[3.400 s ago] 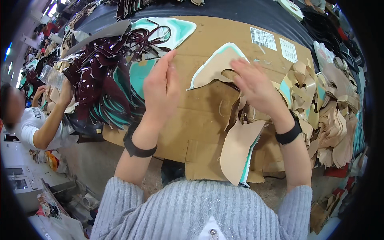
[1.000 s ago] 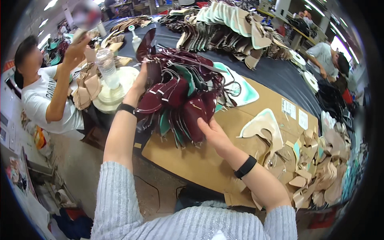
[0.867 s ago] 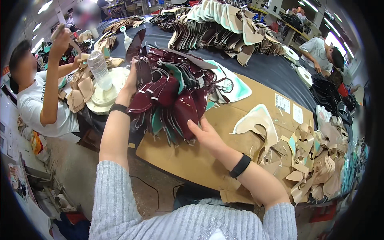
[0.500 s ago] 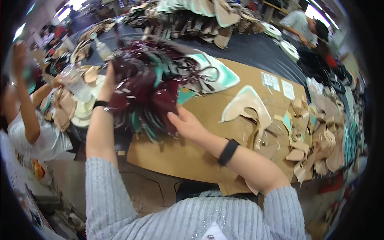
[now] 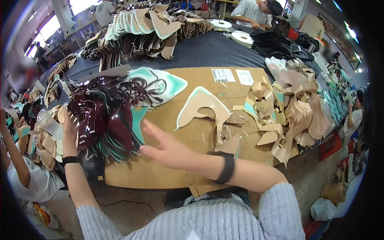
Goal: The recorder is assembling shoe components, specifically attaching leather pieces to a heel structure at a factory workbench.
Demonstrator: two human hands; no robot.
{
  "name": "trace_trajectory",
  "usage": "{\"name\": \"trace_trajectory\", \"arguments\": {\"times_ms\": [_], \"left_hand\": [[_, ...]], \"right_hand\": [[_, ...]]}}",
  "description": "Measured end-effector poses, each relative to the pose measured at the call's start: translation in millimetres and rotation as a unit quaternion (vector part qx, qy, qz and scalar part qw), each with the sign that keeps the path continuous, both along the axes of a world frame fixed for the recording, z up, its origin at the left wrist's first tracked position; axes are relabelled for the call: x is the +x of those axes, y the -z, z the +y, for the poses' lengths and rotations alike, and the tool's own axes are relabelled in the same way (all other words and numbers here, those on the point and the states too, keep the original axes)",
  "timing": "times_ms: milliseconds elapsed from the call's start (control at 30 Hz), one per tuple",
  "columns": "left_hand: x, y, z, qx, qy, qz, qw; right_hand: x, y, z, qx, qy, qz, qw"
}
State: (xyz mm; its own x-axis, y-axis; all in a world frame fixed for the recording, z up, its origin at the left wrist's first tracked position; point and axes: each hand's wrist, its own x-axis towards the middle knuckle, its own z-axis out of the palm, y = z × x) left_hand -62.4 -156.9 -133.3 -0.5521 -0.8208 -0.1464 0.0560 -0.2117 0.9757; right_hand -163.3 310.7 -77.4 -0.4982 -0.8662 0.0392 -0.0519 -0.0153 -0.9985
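A thick bundle of glossy maroon shoe-upper pieces (image 5: 94,120) with turquoise undersides lies at the left of the cardboard sheet (image 5: 160,172). My left hand (image 5: 70,128) rests along the bundle's left side with its fingers stretched out. Off the right side is my right hand (image 5: 166,146), fingers apart and nothing in it. Behind that hand, a curved beige upper piece (image 5: 200,106) with a turquoise edge lies flat. Thin maroon straps (image 5: 146,90) sit in a loop on a white and turquoise pointed piece (image 5: 172,82) beyond the bundle.
Loose beige pieces (image 5: 304,108) heap up at the right of the cardboard. Long stacks of cut pieces (image 5: 140,32) stand at the back of the dark table (image 5: 200,52), near white rolls (image 5: 242,39). A clear plastic bottle (image 5: 50,126) is at the left, beside a co-worker's arm (image 5: 16,156).
The maroon bundle, held between both hands and blurred before, now lies on the cardboard. My right hand has come away from it and opened. The view has swung to the right.
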Motion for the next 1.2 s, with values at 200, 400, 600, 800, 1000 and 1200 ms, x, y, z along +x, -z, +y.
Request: {"name": "trace_trajectory", "arguments": {"times_ms": [200,400,600,800,1000,1200], "left_hand": [[61,-44,-14,-0.334,-0.152,-0.074,0.927],[-16,-108,257,-0.446,0.033,0.028,0.894],[-67,-29,421,-0.563,0.420,0.055,0.709],[-79,-16,472,-0.622,0.583,0.037,0.521],[-85,-8,469,-0.387,0.588,-0.014,0.710],[-86,-7,466,-0.456,0.606,0.025,0.652]], "right_hand": [[-22,-82,118,-0.019,0.069,0.100,0.992],[-69,-52,222,-0.059,0.289,0.095,0.951],[-62,24,242,0.152,0.201,0.228,0.940],[-70,57,233,0.136,0.055,0.477,0.866],[-79,56,228,0.116,0.058,0.418,0.899],[-102,42,242,0.046,0.061,0.193,0.978]]}}
